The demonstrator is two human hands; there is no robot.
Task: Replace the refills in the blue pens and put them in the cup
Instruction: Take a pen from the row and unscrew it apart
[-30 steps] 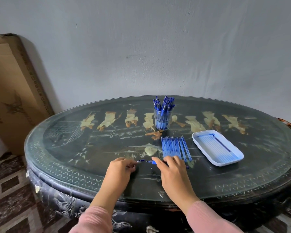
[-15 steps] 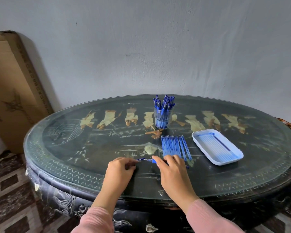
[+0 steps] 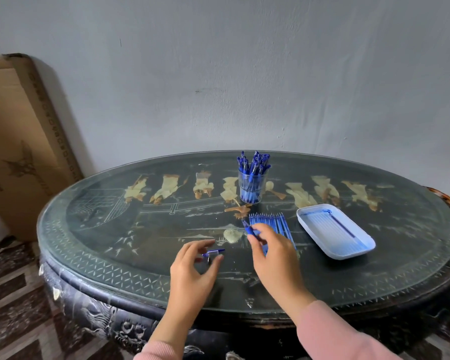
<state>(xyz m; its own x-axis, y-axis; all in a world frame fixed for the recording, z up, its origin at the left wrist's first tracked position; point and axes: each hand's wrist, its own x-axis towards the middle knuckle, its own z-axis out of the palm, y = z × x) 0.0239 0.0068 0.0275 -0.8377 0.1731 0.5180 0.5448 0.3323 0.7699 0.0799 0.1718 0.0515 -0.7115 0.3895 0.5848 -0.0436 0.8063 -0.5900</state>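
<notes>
In front of the cup (image 3: 252, 189) of pens, the left hand (image 3: 192, 271) has its grip pinched on a short pen piece (image 3: 214, 252). The right hand (image 3: 273, 255) (just before the refills (image 3: 270, 220)) clamps its grip on the blue pen barrel (image 3: 248, 228).

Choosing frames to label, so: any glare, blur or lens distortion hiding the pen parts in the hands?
Head view: light soft and even, shadows faint; the glass table mirrors the pale wall as haze on its far half; wide-angle bend bows the cardboard box; the pen piece in the left hand and pen barrel in the right hand look slightly soft.
</notes>
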